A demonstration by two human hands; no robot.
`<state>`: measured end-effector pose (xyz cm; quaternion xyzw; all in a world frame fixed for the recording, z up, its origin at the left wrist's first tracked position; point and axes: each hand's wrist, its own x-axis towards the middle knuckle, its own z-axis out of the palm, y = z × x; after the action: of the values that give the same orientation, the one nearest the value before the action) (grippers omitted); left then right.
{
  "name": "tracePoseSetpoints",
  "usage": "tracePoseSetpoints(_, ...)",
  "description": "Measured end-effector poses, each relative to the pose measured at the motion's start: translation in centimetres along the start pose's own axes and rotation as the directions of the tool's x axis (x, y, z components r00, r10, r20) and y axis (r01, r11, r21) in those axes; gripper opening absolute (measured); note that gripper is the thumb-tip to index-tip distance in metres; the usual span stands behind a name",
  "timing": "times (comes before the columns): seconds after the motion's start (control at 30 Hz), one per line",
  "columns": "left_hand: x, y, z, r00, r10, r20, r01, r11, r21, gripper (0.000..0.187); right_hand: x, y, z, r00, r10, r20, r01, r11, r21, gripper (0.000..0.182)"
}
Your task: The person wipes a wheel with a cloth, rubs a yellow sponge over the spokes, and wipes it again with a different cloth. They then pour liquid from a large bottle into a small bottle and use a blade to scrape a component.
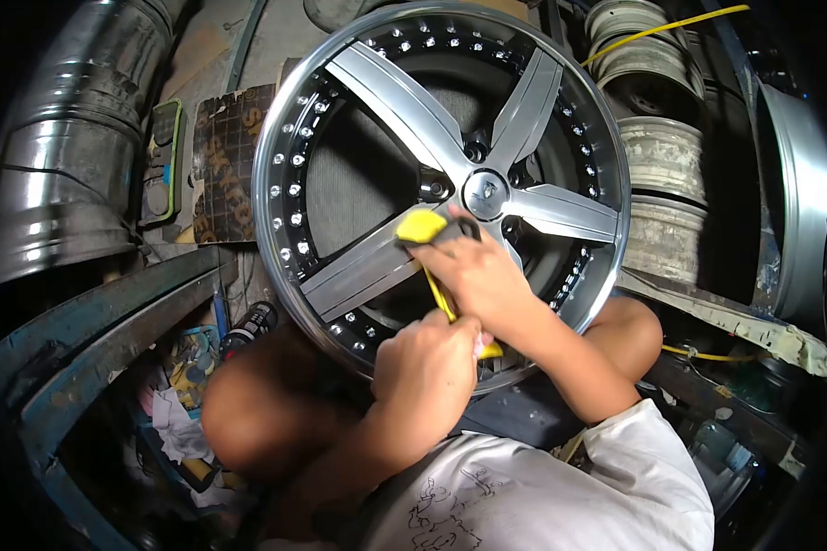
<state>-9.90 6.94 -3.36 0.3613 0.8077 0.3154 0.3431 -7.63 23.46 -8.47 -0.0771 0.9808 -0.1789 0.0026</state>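
A large silver five-spoke wheel (pixel 524 211) with a polished rim and rows of bolts stands before me, leaning over my legs. Over its lower-left spoke, just below the centre cap (pixel 486 195), my right hand (pixel 478 271) grips a yellow-and-black tool (pixel 421 226) that looks like a tape measure. A yellow strip (pixel 436 292) runs down from it to my left hand (pixel 427 363), whose fingers are closed round the strip near the lower rim. Yellow also shows beyond the left fist. Some fingertips of both hands are hidden.
Stacked bare rims (pixel 662 151) stand at the right, with a yellow hose (pixel 666 32) over them. Large metal cylinders (pixel 73 138) line the left, near a green-edged case (pixel 163 163) and a dark patterned board (pixel 232 165). Blue metal bars (pixel 110 317) cross the lower left.
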Motion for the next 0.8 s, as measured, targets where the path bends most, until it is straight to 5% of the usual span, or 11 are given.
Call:
tracePoseSetpoints(0.2, 0.2, 0.4, 0.4, 0.998, 0.01, -0.061, -0.012, 0.999, -0.036, 0.01, 1.5, 0.3, 0.3, 0.999, -0.02, -0.048, 0.02, 1.0, -0.008, 0.042)
tracePoseSetpoints(0.33, -0.4, 0.4, 0.2, 0.983, 0.044, 0.179, -0.044, 0.999, -0.008, 0.01, -1.3, -0.8, 0.7, 0.998, -0.013, -0.064, 0.013, 1.0, 0.005, 0.042)
tracePoseSetpoints(0.47, -0.2, 0.5, 0.5, 1.0, -0.003, 0.02, 0.002, 0.998, 0.058, 0.011, 1.5, -0.1, 0.2, 1.0, -0.005, -0.014, 0.005, 1.0, 0.014, 0.042)
tracePoseSetpoints(0.63, -0.6, 0.6, 0.4, 0.988, 0.059, 0.143, -0.066, 0.997, 0.048, 0.01, -0.4, -0.5, 1.0, 0.997, -0.009, -0.072, 0.01, 1.0, 0.011, 0.045)
tracePoseSetpoints(0.8, -0.4, 0.7, 0.1, 1.0, 0.013, 0.013, -0.014, 0.997, 0.077, 0.009, 0.7, 0.0, 1.2, 0.996, 0.011, -0.083, -0.011, 1.0, 0.006, 0.047)
